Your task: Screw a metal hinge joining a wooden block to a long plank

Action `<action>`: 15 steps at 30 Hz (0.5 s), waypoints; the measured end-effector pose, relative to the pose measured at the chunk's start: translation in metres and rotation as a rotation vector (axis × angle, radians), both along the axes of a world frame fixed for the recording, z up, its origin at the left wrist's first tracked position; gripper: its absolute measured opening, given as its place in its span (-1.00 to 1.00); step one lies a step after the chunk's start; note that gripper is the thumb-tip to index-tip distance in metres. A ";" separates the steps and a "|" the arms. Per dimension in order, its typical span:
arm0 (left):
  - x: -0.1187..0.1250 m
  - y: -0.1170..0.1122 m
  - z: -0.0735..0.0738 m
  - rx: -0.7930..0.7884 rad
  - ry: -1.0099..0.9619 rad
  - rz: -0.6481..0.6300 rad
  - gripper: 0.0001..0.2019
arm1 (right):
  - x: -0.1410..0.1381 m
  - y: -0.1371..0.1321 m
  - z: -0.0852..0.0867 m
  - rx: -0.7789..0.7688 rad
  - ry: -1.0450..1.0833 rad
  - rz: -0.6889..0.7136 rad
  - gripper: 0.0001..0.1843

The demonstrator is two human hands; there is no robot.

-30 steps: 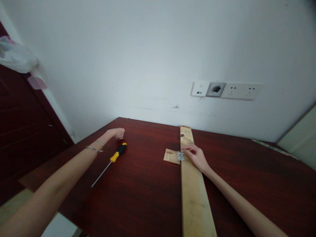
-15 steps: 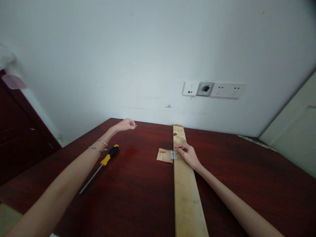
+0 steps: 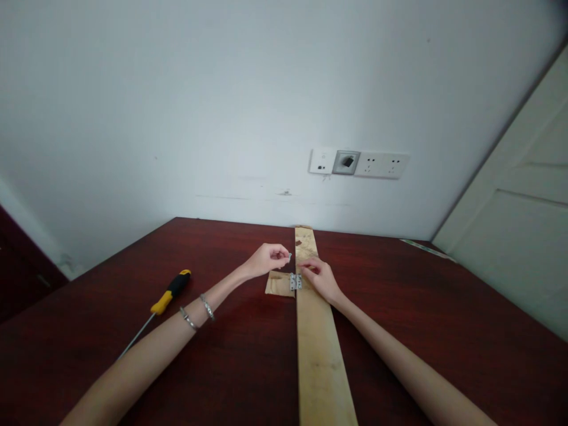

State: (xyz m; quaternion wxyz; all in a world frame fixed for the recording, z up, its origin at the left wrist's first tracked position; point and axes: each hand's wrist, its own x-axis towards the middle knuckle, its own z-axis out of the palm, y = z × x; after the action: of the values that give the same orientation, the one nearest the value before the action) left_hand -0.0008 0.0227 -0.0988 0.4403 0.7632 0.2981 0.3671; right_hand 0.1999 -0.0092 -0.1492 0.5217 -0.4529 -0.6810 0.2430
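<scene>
A long pale wooden board [image 3: 320, 355] runs from the near edge back toward the wall. At its left side lies a short wooden piece [image 3: 279, 284], with a silver hinge [image 3: 295, 281] bridging the two. Just above the short piece, my left hand [image 3: 268, 260] pinches a small silvery screw [image 3: 290, 257] between thumb and fingertips. My right hand [image 3: 322, 279] rests on the board beside the hinge, thumb and fingers drawn together; whatever they hold, if anything, is too small to make out. A yellow and black screwdriver [image 3: 171, 293] lies left of my left forearm.
Everything rests on a dark red wooden tabletop [image 3: 248, 361] that meets a white wall [image 3: 222, 106]. Sockets [image 3: 358, 164] are set in the wall above the board's far end. A thin strip [image 3: 426, 249] lies at the back right, near a pale door [image 3: 515, 236].
My left hand has come right and nearer, from the far left of the table to the hinge, with the screw in its fingers. My right hand stays by the hinge. The view has shifted right.
</scene>
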 end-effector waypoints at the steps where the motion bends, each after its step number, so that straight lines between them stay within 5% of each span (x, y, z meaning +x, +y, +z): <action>1: 0.000 -0.002 -0.001 -0.004 0.006 -0.008 -0.84 | 0.000 0.000 0.001 0.001 0.008 0.002 -0.80; 15: 0.005 -0.012 0.001 -0.138 0.016 -0.038 -0.73 | -0.007 -0.009 0.034 -0.008 0.116 0.097 -0.86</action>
State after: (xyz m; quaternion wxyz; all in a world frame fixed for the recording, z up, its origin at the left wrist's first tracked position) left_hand 0.0043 0.0108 -0.0979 0.4964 0.7395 0.3117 0.3309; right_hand 0.1931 -0.0184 -0.1155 0.5462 -0.4066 -0.6696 0.2966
